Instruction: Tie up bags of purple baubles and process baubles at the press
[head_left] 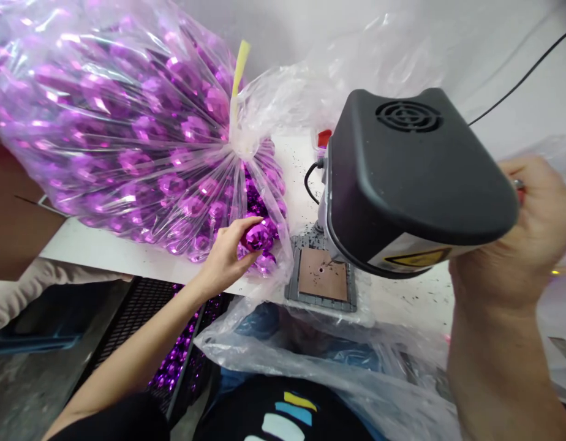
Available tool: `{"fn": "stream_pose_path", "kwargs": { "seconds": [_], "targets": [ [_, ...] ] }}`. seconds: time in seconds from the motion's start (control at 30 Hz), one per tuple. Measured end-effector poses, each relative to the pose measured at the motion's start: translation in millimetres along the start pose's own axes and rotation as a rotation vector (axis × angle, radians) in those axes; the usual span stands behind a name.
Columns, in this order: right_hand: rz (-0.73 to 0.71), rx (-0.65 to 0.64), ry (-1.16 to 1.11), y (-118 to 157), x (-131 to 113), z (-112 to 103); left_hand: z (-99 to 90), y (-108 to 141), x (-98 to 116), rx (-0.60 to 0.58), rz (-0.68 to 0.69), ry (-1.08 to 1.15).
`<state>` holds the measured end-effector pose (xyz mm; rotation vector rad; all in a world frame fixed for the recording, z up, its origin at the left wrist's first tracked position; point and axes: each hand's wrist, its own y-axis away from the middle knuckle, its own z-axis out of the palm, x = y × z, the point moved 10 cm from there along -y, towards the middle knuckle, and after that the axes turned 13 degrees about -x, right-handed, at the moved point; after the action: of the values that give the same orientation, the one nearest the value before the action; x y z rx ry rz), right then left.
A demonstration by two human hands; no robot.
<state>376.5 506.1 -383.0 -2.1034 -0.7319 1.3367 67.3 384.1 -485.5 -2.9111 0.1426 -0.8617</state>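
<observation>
My left hand (225, 254) pinches a shiny purple faceted ball (259, 236) between thumb and fingers. It is at the opening of a clear plastic bag (244, 144) gathered in a knot and filled with purple balls (136, 159). On the right, my right hand (538, 220) is closed round a handle with a bit of red and metal showing, at the side of a black-housed bench drill press (421, 165). Its fingers are partly hidden by the housing. Below the housing lies a brown square board (323, 274) with a small hole, on the dark machine base (351, 300).
Dark shavings dot the white table (425, 300). Clear plastic film (320, 352) hangs over its front edge. A black crate (127, 331) with purple pieces stands below left, near another person's sleeve (23, 291). A black cable (522, 79) runs along the wall.
</observation>
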Motion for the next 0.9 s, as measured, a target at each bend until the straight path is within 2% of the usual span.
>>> {"fn": "stream_pose_path", "kwargs": {
  "seconds": [0.07,0.1,0.13,0.2,0.27,0.3,0.37,0.47,0.57,0.7,0.9],
  "targets": [
    [-0.002,-0.003,-0.010,0.0,-2.7,0.4,2.8,16.5,11.6,0.038,0.004,0.359],
    [-0.004,-0.004,-0.015,0.0,-3.9,0.6,14.4,23.2,15.1,0.006,-0.017,0.562],
    [-0.009,-0.002,-0.022,0.1,-5.0,0.6,32.6,28.9,18.2,-0.057,-0.049,0.778],
    [-0.017,-0.001,-0.035,0.2,-5.8,0.7,80.4,38.5,26.7,-0.233,-0.135,1.207],
    [-0.023,-0.004,-0.049,0.3,-5.5,1.0,123.3,43.4,37.3,-0.380,-0.188,1.555],
    [-0.022,-0.009,-0.055,0.1,-5.1,1.5,139.1,43.0,39.0,-0.410,-0.204,1.671],
    [-0.018,-0.014,-0.058,0.0,-4.5,1.9,162.1,37.0,32.5,-0.400,-0.245,1.769],
    [-0.019,-0.015,-0.049,-0.1,-6.7,1.8,177.4,22.6,6.2,-0.282,-0.332,1.657],
    [-0.025,-0.020,-0.054,-0.6,-9.4,1.8,173.5,8.0,-14.0,-0.186,-0.361,1.400],
    [-0.025,-0.041,-0.058,-0.9,-10.0,2.7,158.4,-10.7,-12.7,-0.131,-0.230,1.006],
    [-0.018,-0.047,-0.016,0.1,-10.7,3.0,155.8,-21.3,-4.9,-0.016,-0.112,0.535]
  ]
}}
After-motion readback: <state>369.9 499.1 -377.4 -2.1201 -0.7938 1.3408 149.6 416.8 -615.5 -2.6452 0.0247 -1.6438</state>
